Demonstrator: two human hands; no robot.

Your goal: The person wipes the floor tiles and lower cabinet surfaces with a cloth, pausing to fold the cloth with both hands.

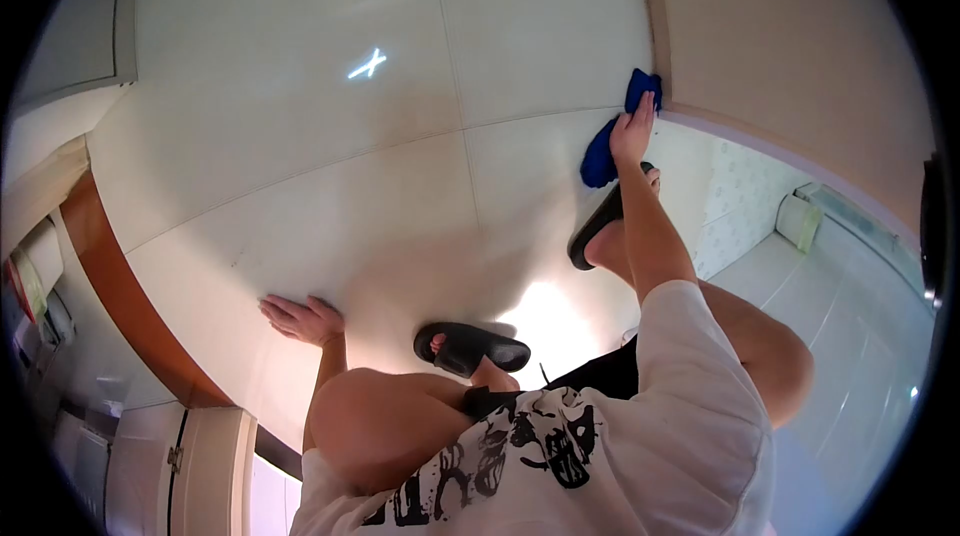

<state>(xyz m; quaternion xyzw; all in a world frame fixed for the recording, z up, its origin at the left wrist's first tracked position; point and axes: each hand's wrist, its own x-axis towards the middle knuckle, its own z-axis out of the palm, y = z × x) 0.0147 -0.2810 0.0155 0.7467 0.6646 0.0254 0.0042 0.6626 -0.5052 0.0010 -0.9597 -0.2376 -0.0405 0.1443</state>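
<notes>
At the upper right, my right hand holds a bunched dark blue cloth against the pale tiled floor. The cloth sticks out on both sides of the hand, close to the corner of a beige panel; its part under the palm is hidden. Lower left, my left hand rests open on the tiles with fingers spread, holding nothing. Between the hands is a black slipper on one foot. A second black slipper is just below the cloth, partly covered by my right arm.
A brown threshold strip borders the floor at left, with a cabinet door below it. At right lies a lower, bluish tiled area holding a pale green-white object. Bright light reflects off the tiles beside the near slipper.
</notes>
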